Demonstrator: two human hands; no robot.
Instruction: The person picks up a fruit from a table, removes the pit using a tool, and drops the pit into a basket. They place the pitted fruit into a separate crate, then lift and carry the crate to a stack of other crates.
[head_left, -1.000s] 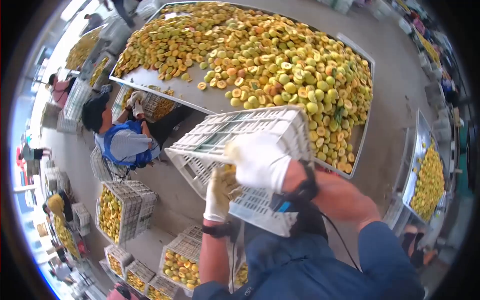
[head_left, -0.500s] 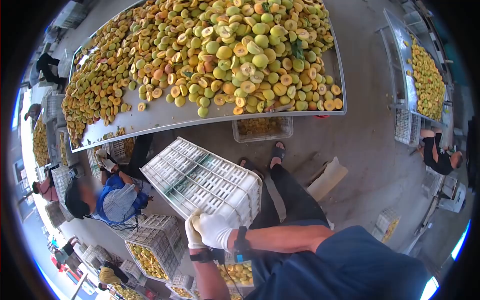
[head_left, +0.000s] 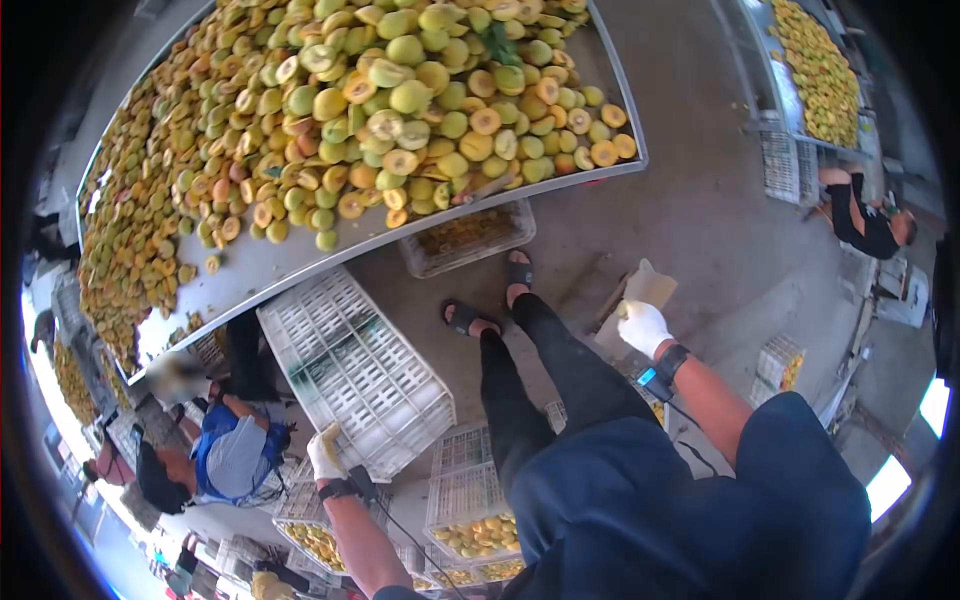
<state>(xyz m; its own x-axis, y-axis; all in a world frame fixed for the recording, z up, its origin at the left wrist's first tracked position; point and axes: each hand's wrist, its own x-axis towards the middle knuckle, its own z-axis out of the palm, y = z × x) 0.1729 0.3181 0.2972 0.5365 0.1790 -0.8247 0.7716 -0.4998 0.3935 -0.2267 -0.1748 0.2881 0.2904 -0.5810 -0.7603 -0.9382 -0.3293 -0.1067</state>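
Head view: left grip [head_left: 325,453] curls against the crate [head_left: 352,365] (hold unclear); right grip [head_left: 643,328], half-open, empty, well apart.

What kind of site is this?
Likely a fruit-processing or sorting shed. Halved yellow-green fruit lies heaped on a large metal-edged table, slatted crates of fruit stand on the floor, and a co-worker in blue sits near the table.
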